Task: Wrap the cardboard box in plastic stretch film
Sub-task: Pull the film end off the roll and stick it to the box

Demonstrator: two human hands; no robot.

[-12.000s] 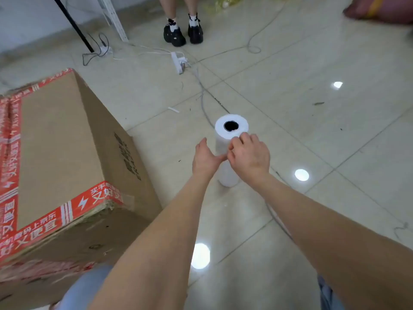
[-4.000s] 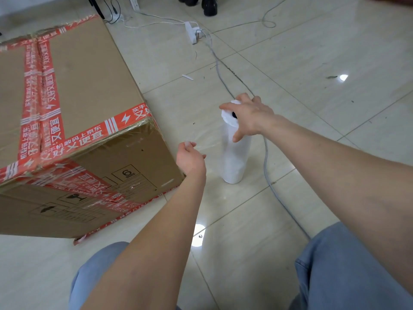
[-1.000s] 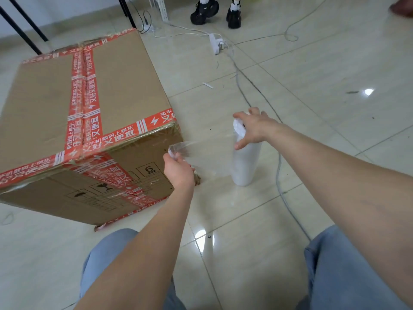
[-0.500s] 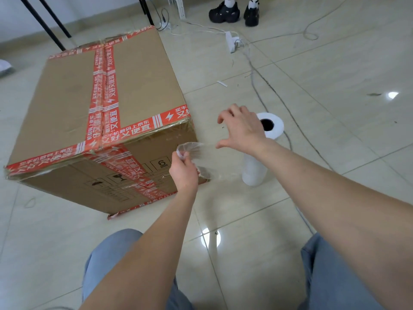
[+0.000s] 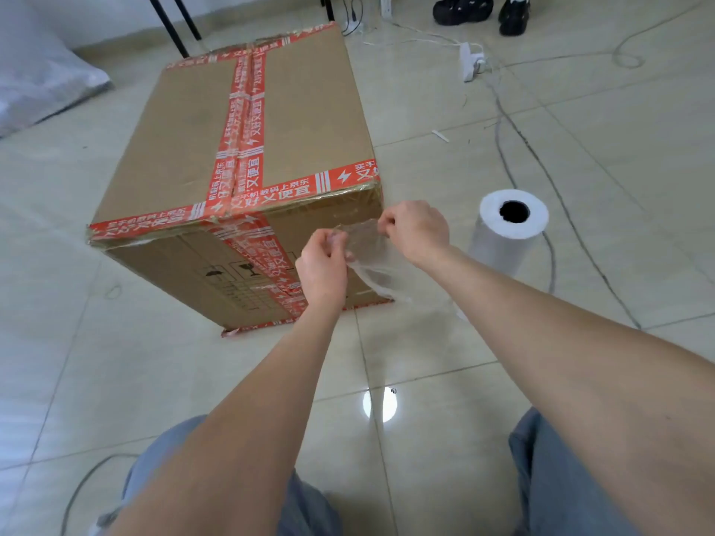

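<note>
Right now both your hands are up by the near right corner of the box (image 5: 251, 148). Your left hand (image 5: 324, 266) has its fingers curled, pinching the bunched loose end of the film (image 5: 367, 265). Your right hand (image 5: 418, 230) pinches the same end just beside it, closer to the box corner, fingers also curled. Between the 2 hands the film hangs clear and crumpled in front of the box's near face, trailing down and right towards the roll (image 5: 499, 245). The roll stands upright on the floor (image 5: 425, 458), just right of the box and apart from it, core hole facing up. The box sits on the floor, sealed with red printed tape (image 5: 247, 121) along the top seam and near top edge. Grey cables (image 5: 551, 261) cross the tiles by the roll; a white power strip (image 5: 469, 61) and 2 black shoes (image 5: 460, 9) lie beyond.
</note>
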